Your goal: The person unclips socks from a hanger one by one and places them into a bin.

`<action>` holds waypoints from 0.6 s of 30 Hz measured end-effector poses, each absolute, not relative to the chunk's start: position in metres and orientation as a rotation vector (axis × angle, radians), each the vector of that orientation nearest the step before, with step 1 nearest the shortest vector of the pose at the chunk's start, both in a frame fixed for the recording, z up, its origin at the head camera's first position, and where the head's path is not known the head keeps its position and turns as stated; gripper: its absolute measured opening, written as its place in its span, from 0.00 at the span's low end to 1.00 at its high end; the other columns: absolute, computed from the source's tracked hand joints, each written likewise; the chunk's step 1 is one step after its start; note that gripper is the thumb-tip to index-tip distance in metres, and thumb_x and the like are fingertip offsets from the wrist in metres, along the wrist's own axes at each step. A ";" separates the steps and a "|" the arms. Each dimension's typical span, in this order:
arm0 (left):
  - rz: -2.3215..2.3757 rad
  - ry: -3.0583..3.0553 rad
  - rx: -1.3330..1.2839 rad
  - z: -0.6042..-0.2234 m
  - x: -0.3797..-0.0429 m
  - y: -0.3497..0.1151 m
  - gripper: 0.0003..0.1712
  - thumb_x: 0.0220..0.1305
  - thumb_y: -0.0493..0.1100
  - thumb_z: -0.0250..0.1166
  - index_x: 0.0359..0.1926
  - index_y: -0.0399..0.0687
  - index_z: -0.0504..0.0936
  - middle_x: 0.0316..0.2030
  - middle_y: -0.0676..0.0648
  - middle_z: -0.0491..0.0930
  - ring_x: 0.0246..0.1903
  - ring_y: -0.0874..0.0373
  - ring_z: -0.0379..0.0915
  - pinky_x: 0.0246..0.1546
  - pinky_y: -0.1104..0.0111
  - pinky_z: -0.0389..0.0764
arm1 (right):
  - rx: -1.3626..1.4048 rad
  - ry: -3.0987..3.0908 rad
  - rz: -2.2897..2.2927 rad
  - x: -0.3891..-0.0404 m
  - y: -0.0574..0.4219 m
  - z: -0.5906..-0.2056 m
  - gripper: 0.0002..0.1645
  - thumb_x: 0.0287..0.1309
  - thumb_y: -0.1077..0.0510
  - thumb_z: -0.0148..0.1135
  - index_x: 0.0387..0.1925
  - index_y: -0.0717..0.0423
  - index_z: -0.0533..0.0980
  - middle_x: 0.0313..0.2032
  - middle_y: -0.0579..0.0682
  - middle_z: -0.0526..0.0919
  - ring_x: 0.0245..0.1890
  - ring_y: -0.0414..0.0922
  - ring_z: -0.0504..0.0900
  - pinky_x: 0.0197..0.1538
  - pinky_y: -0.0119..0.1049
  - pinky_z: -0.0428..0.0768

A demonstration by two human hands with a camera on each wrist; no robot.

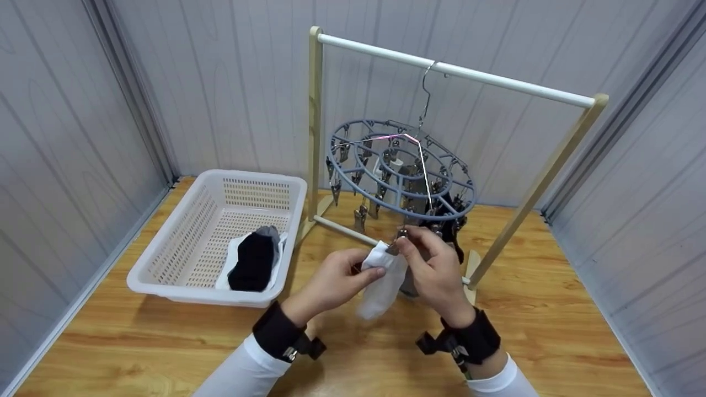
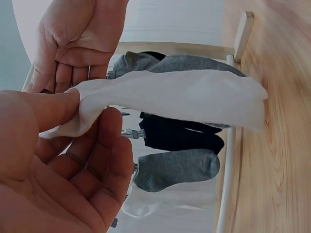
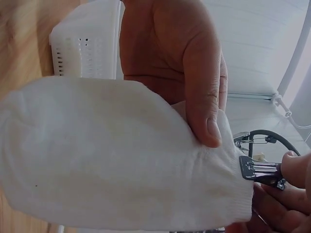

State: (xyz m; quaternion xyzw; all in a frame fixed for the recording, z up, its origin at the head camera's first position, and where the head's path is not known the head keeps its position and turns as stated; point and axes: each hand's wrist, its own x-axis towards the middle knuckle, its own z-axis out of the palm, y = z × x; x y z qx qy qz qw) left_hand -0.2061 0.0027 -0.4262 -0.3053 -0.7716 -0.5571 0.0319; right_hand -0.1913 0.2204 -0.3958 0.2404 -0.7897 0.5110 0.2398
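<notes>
Extends both forearms (image 1: pixel 242 366), sleeved in white, from the lower edge of the head view, slanted toward each other. Holds left hand (image 1: pixel 339 278) and right hand (image 1: pixel 436 270) near each other at the middle. Lays the left thumb (image 1: pixel 370 275) inward, nearly straight, in a pinch against bent fingers (image 2: pixel 109 167). Angles the right hand up and inward from the wrist (image 1: pixel 460 315), with right thumb (image 1: pixel 412 256) and index finger (image 1: pixel 422 234) pinching. Shows, in the left wrist view, the left palm partly toward the camera; in the right wrist view, the left thumb pointing down.
</notes>
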 end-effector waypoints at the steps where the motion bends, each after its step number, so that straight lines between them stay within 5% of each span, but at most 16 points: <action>1: -1.713 -2.375 -0.942 -0.426 -0.206 0.003 0.09 0.77 0.42 0.74 0.45 0.39 0.90 0.29 0.56 0.80 0.27 0.64 0.74 0.28 0.70 0.76 | 0.653 -2.156 1.407 -0.191 0.220 -0.396 0.13 0.80 0.65 0.65 0.59 0.66 0.85 0.49 0.55 0.91 0.44 0.46 0.89 0.49 0.34 0.85; 18: -1.688 -2.384 -0.984 -0.423 -0.207 -0.001 0.09 0.77 0.42 0.74 0.42 0.40 0.91 0.28 0.57 0.78 0.26 0.66 0.71 0.29 0.71 0.74 | 0.697 -2.042 1.490 -0.191 0.225 -0.395 0.15 0.69 0.73 0.72 0.55 0.69 0.89 0.51 0.62 0.92 0.50 0.43 0.90 0.52 0.31 0.86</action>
